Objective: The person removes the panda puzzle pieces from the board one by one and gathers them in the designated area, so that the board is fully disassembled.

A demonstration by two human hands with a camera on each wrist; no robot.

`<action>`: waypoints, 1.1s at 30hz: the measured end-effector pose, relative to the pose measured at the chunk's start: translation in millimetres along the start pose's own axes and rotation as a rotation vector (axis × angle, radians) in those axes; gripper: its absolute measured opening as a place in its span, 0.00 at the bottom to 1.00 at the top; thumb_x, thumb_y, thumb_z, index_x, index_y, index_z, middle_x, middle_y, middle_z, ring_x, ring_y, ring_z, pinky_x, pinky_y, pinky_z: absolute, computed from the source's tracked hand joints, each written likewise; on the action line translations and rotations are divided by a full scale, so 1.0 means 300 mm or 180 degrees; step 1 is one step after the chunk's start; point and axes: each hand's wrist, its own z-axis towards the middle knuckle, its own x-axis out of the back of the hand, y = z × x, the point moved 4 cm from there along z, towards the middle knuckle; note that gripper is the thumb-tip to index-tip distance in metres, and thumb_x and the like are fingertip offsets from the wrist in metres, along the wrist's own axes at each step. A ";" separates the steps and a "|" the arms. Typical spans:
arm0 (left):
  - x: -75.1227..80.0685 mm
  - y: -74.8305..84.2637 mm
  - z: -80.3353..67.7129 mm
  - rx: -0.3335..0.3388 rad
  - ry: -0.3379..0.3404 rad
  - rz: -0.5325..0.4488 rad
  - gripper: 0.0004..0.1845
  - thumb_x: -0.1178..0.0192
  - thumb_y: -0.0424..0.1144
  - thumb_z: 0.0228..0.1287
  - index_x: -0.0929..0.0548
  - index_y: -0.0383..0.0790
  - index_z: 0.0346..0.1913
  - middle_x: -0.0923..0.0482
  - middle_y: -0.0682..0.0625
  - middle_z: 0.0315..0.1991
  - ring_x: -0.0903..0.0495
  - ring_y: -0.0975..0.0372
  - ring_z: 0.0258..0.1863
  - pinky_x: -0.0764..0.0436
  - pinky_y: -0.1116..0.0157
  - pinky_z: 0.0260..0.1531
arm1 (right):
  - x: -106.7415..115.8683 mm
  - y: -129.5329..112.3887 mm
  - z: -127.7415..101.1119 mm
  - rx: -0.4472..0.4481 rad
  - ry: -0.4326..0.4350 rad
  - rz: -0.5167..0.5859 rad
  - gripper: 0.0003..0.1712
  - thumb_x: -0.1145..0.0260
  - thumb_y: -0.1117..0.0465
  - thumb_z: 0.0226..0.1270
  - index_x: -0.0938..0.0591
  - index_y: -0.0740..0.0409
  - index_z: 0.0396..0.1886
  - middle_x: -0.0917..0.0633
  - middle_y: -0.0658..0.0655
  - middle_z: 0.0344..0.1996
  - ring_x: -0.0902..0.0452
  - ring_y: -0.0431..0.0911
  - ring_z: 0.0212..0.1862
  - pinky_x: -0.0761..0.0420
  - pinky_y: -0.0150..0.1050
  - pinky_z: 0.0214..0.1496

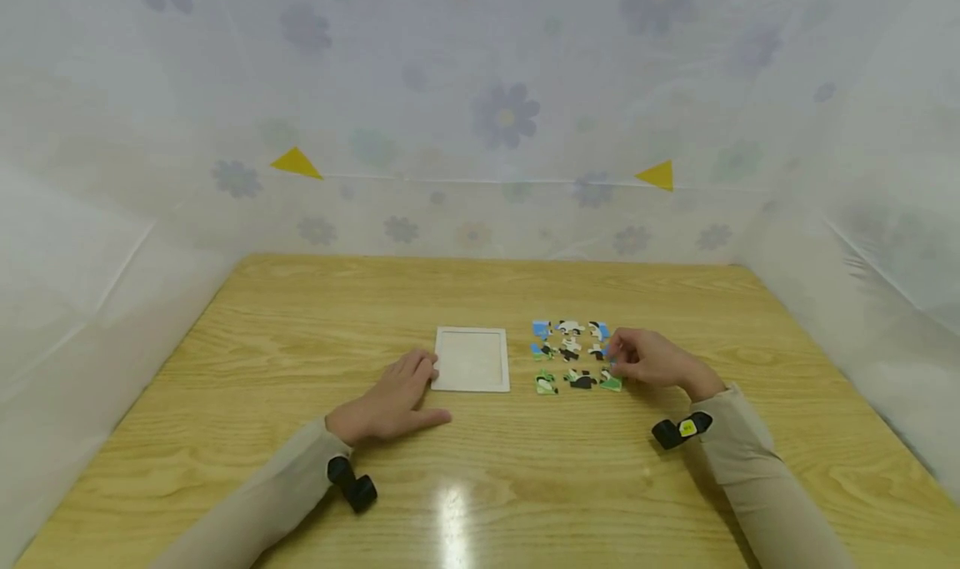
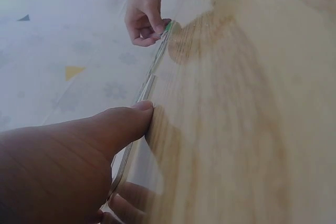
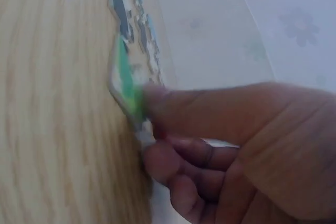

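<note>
A square white puzzle frame (image 1: pixel 471 387) lies flat on the table. My left hand (image 1: pixel 393 394) rests beside it, fingers touching its left edge and thumb stretched out along the near side. To the frame's right, several puzzle pieces (image 1: pixel 570 351) are laid out in rows, in blue, black, white and green. My right hand (image 1: pixel 652 359) is at their right side with its fingers curled. Thumb and forefinger pinch the edge of the green puzzle piece (image 3: pixel 124 74) at the near right corner, seen blurred in the right wrist view.
The wooden table (image 1: pixel 480 477) reaches to a flower-patterned white curtain (image 1: pixel 450 94) at the back and sides. Two yellow triangles (image 1: pixel 296 162) are stuck on the curtain. Black wrist cameras (image 1: pixel 352 484) sit on both sleeves.
</note>
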 end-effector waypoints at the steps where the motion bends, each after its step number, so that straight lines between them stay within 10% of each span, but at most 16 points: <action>1: 0.001 0.001 0.000 -0.0007 0.0012 -0.0006 0.27 0.40 0.55 0.65 0.32 0.35 0.52 0.41 0.38 0.62 0.38 0.47 0.61 0.37 0.46 0.58 | 0.001 0.004 0.000 -0.0015 0.0037 -0.0064 0.09 0.33 0.65 0.63 0.25 0.64 0.38 0.21 0.52 0.23 0.28 0.38 0.23 0.26 0.34 0.28; 33: 0.006 -0.002 -0.019 0.0085 0.0012 0.0004 0.28 0.40 0.56 0.64 0.33 0.36 0.51 0.41 0.39 0.63 0.39 0.47 0.63 0.37 0.45 0.60 | 0.005 0.026 0.025 0.0079 0.0100 -0.0014 0.05 0.37 0.65 0.68 0.16 0.57 0.39 0.15 0.52 0.33 0.22 0.37 0.32 0.22 0.33 0.35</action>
